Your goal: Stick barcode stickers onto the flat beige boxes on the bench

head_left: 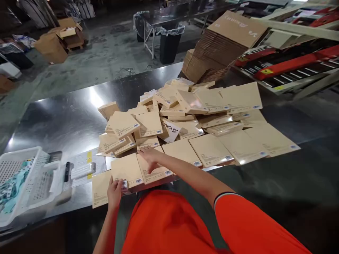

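Note:
Many flat cream-coloured boxes with small printed text and barcode labels cover the metal table in front of me. My left hand is closed on the near left corner of a flat box in the front row. My right hand lies palm down with fingers stretched over the flat box beside it, partly hiding it. Left of my left hand, another flat box sits at the table's near edge. Behind both hands rises an untidy heap of such boxes, one showing "beauty" lettering.
White plastic baskets stand at the left, one holding teal-patterned pieces. Next to them lie a black marker and papers. Folded cardboard cartons lean at the back right, by a red-railed conveyor. A black bin stands beyond the table.

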A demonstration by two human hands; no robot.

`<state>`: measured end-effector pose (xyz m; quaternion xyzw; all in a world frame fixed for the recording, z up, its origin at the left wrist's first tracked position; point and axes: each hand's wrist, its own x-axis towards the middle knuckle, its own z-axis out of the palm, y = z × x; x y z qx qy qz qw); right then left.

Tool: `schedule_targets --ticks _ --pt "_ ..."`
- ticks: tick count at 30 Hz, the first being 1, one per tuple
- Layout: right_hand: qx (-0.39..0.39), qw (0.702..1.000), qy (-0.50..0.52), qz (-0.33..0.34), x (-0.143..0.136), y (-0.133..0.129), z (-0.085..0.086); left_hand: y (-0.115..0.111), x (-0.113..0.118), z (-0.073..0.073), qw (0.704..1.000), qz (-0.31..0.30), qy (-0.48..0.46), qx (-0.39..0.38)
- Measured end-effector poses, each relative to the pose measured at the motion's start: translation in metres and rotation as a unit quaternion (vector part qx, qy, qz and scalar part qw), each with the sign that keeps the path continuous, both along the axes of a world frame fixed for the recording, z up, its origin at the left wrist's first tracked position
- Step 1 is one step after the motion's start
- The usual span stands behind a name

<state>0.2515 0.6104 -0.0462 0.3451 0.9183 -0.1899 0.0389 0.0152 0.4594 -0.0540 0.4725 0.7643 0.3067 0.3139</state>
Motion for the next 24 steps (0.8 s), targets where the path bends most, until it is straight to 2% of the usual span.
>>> schedule_targets --ticks 6,13,16,19,21,24 --pt "0.015 0.999 0.036 -0.036 0.008 -0.016 0.002 -0.003 0.000 -0.007 0.999 0.016 -0.013 -0.026" --pt "0.031 0.997 0.058 -0.049 0.016 -0.019 0.014 -0.002 0.000 -0.004 0.999 0.010 -0.019 -0.030" --pt "0.071 0.992 0.066 -0.075 0.039 -0.025 0.023 -0.002 0.000 -0.002 0.999 0.014 -0.021 -0.032" --pt "0.116 0.978 0.058 -0.162 0.073 -0.023 0.025 -0.001 0.002 -0.001 0.999 0.017 -0.021 -0.027" --pt "0.131 0.968 0.048 -0.210 0.094 -0.018 0.021 -0.001 0.003 0.000 0.999 0.020 -0.017 -0.022" --pt "0.130 0.966 0.041 -0.218 0.112 -0.012 0.010 0.000 0.004 0.001 1.000 0.021 -0.004 -0.019"
